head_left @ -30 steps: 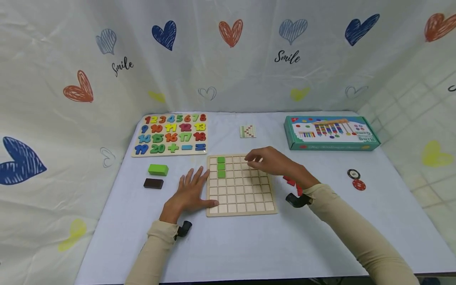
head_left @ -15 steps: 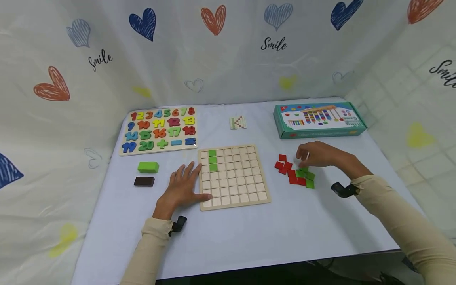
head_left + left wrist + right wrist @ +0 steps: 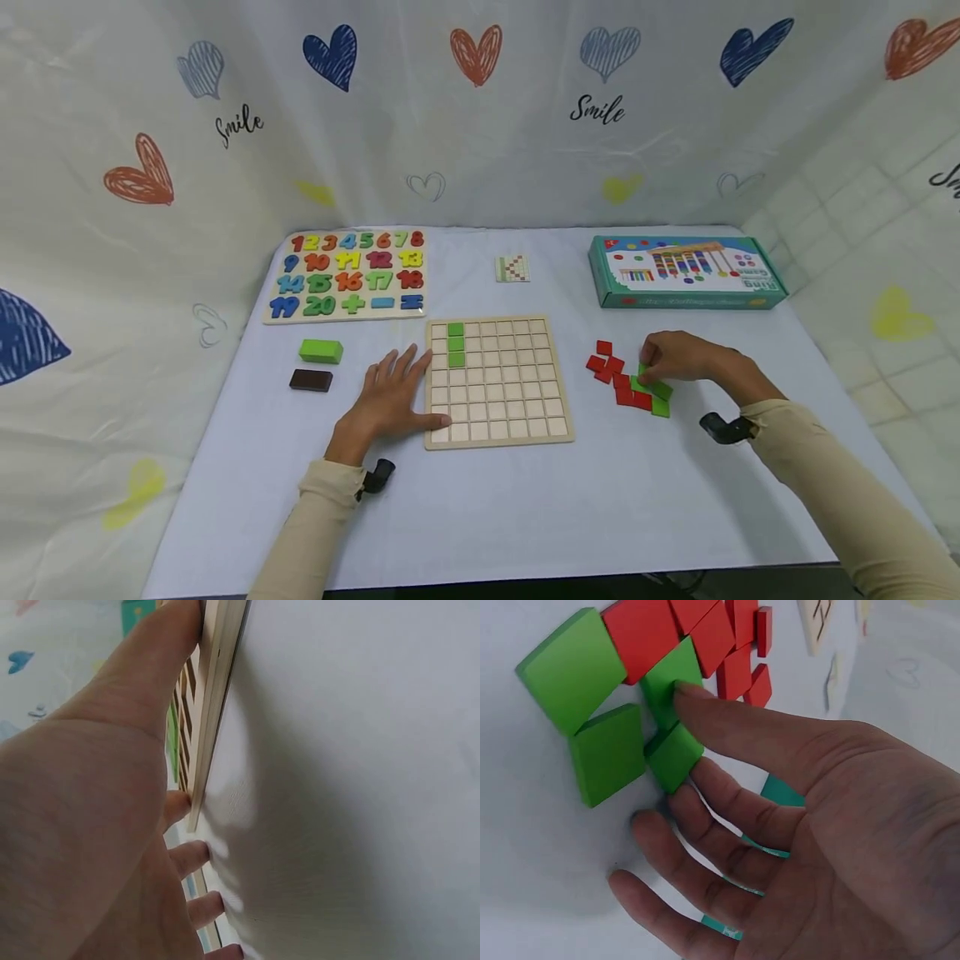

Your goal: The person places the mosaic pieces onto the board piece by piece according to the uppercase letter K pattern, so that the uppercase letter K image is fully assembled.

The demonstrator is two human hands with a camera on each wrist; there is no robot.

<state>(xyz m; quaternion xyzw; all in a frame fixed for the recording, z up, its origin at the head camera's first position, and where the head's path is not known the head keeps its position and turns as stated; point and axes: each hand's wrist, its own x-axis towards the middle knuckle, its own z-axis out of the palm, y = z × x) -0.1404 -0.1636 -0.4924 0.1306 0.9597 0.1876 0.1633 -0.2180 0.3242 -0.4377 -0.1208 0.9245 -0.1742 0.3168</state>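
Observation:
My left hand (image 3: 388, 407) lies spread at the left edge of the wooden grid board (image 3: 561, 396). Its thumb rests on the board's frame, and the other fingertips reach along the side. Three green square tiles (image 3: 456, 344) sit in one column of the board. Over the loose tiles to the right, my right hand (image 3: 678, 357) has its fingers curled at a green tile (image 3: 676, 756). The right wrist view has the thumb over a neighbouring green tile (image 3: 660, 686), while index and middle fingertips meet the first tile's edge. Red tiles (image 3: 622, 392) lie beside them.
A number puzzle board (image 3: 431, 312), a green block (image 3: 321, 351) and a dark brown block (image 3: 311, 380) are at left. Behind the grid board lies a small pattern card (image 3: 512, 268). A teal box (image 3: 693, 300) stands at the back right.
My right hand has moved from above the grid board to the loose tiles at right, then lowered its fingers onto the green ones. My left hand stays at the board's left edge.

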